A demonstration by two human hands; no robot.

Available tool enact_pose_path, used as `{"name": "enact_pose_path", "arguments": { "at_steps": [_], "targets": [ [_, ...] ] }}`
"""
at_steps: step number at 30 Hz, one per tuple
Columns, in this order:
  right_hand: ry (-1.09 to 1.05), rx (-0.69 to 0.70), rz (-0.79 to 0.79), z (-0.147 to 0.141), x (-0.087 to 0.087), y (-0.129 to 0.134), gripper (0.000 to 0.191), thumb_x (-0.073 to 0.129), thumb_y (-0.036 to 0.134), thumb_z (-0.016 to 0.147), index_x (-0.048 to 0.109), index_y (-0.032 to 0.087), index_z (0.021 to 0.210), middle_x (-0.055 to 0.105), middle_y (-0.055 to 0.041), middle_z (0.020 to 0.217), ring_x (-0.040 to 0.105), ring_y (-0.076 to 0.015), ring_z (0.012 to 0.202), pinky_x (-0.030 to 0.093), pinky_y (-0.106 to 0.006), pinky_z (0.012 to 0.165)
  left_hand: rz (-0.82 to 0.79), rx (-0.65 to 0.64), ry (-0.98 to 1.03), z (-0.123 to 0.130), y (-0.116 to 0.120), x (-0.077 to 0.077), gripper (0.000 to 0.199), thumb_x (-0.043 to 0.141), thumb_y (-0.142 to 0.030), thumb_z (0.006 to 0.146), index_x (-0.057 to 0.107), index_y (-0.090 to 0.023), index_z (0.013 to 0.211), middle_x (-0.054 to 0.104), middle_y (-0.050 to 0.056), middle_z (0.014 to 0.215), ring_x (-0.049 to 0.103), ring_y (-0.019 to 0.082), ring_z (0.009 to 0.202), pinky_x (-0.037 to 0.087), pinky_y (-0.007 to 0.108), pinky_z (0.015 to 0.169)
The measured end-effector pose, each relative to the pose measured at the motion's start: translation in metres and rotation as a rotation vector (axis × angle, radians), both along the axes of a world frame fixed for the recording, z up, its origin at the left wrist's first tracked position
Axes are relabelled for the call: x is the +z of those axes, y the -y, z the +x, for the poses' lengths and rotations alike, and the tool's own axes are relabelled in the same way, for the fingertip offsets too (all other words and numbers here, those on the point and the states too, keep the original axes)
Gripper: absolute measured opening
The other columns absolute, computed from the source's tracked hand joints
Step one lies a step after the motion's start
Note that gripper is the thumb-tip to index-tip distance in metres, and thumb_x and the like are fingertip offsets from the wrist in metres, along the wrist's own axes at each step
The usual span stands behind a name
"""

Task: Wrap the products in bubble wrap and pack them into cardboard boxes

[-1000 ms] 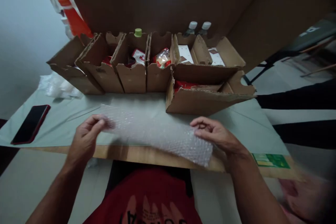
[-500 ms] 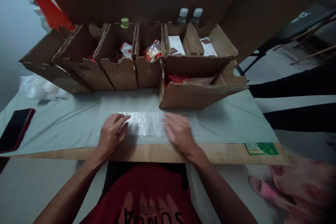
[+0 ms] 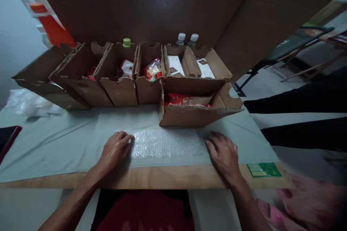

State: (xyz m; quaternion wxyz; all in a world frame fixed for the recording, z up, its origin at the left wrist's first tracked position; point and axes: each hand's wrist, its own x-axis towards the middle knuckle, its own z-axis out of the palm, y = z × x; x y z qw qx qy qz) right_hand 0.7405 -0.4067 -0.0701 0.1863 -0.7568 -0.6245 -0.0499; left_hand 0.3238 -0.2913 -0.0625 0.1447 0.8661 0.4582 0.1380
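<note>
Bubble wrap (image 3: 165, 143) (flat) between both hands (image 3: 115, 149)

The bubble wrap (image 3: 166, 143) lies flat near the desk's (image 3: 179, 177) front edge, its left end under the fingers of the left hand (image 3: 115, 149). The right hand (image 3: 223, 153) rests just beside its right end. Behind it, open cardboard boxes (image 3: 118, 92) stand in a row; a green label (image 3: 264, 170) marks the front right corner.

Row of cardboard boxes (image 3: 118, 93)
White-capped bottles (image 3: 181, 37) rise behind it; a phone (image 3: 7, 138) (cut off by the view) lies far left, and a green label (image 3: 264, 170) sits on the table's (image 3: 162, 176) wooden edge.
</note>
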Motion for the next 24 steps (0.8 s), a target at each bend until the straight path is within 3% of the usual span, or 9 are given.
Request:
{"name": "enact_pose_path", "arguments": {
  "at_steps": [3,8,12,15,17,19,22,24],
  "targets": [
    [0.028,-0.028,0.022,-0.013,-0.001,-0.014,0.037,0.046,0.041,0.1,0.074,0.018,0.111,0.072,-0.0154,0.124,0.063,-0.0326,0.118,0.047,-0.048,0.096,0.047,0.085,0.02,-0.009,-0.003,-0.004,0.03,0.052,-0.029,0.095,0.072,-0.025,0.117,0.069,0.01,0.108,0.063,0.027,0.099,0.053,0.04,0.085],
    [0.069,-0.047,0.035,-0.044,-0.014,-0.03,0.038,0.05,0.043,0.097,0.074,0.017,0.111,0.071,-0.0185,0.124,0.062,-0.0343,0.111,0.046,-0.047,0.089,0.126,0.298,-0.165,-0.025,-0.009,-0.001,0.038,0.055,-0.042,0.092,0.07,-0.019,0.118,0.068,0.015,0.117,0.06,0.034,0.105,0.052,0.048,0.09],
    [-0.101,-0.024,0.053,-0.049,-0.015,-0.029,0.028,0.053,0.039,0.095,0.074,0.021,0.092,0.075,-0.014,0.115,0.065,-0.0313,0.103,0.046,-0.046,0.089,0.082,0.307,-0.133,-0.017,-0.005,0.002,0.029,0.053,-0.039,0.091,0.072,-0.019,0.098,0.069,0.015,0.113,0.061,0.032,0.101,0.052,0.045,0.09],
    [-0.354,-0.051,0.064,-0.052,-0.004,-0.023,0.025,0.057,0.042,0.09,0.071,0.022,0.092,0.076,-0.0111,0.097,0.069,-0.0286,0.091,0.05,-0.043,0.084,0.013,0.309,-0.056,-0.015,-0.001,0.002,0.023,0.049,-0.032,0.09,0.069,-0.02,0.092,0.071,0.012,0.104,0.064,0.029,0.096,0.052,0.042,0.086],
    [-0.579,-0.069,0.035,-0.06,0.008,-0.014,0.032,0.062,0.045,0.088,0.069,0.02,0.107,0.074,-0.0082,0.089,0.069,-0.0258,0.082,0.053,-0.038,0.075,-0.041,0.318,-0.003,-0.024,-0.002,0.003,0.023,0.048,-0.029,0.088,0.068,-0.022,0.096,0.073,0.008,0.095,0.067,0.027,0.09,0.051,0.039,0.082],
    [-0.82,-0.051,-0.053,-0.077,0.02,0.002,0.055,0.065,0.046,0.088,0.058,0.019,0.135,0.072,-0.0046,0.085,0.068,-0.0224,0.074,0.054,-0.033,0.067,-0.028,0.321,0.022,-0.037,-0.011,0.008,0.024,0.048,-0.027,0.085,0.068,-0.024,0.099,0.075,0.006,0.092,0.068,0.026,0.086,0.051,0.038,0.08],
    [-1.113,0.04,-0.239,-0.116,0.03,0.027,0.083,0.064,0.043,0.092,0.027,0.021,0.163,0.07,-0.0005,0.08,0.066,-0.0192,0.067,0.055,-0.03,0.062,0.146,0.286,-0.036,-0.045,-0.036,0.029,0.025,0.048,-0.023,0.084,0.068,-0.024,0.1,0.076,0.009,0.096,0.069,0.029,0.089,0.049,0.041,0.082],
    [-1.216,0.111,-0.329,-0.143,0.03,0.042,0.085,0.063,0.04,0.093,0.022,0.022,0.166,0.072,-0.0019,0.085,0.067,-0.0191,0.069,0.058,-0.031,0.065,0.235,0.222,-0.115,-0.032,-0.058,0.048,0.028,0.047,-0.018,0.085,0.069,-0.023,0.101,0.076,0.011,0.095,0.067,0.031,0.091,0.048,0.044,0.084]
  ]
}}
